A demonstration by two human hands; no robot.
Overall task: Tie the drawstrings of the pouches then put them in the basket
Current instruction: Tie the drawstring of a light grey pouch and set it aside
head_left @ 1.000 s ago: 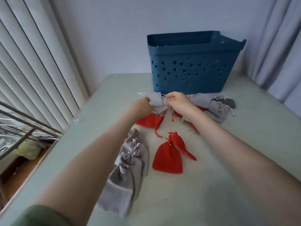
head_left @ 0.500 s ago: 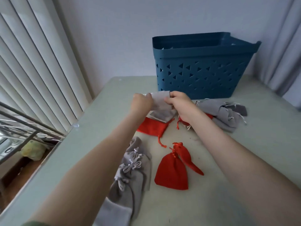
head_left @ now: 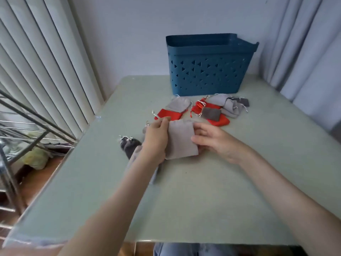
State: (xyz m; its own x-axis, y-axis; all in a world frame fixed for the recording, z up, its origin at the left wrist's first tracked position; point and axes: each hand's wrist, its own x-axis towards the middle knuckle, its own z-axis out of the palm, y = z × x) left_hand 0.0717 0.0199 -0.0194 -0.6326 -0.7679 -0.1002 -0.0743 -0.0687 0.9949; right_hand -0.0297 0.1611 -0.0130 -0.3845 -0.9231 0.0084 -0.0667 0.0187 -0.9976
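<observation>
Left hand (head_left: 156,139) curls round the left edge of the grey pouch (head_left: 181,140), and a pale drawstring (head_left: 155,115) pokes up past its thumb. Right hand (head_left: 214,141) pinches the right edge, thumb on top. We note the pouch held flat, low over the table (head_left: 239,182); we cannot tell if it touches. Beyond it, red pouches (head_left: 168,115) and a grey heap (head_left: 228,107) lie before the blue basket (head_left: 208,67). Darker pouches (head_left: 130,145) sit beside the left forearm.
</observation>
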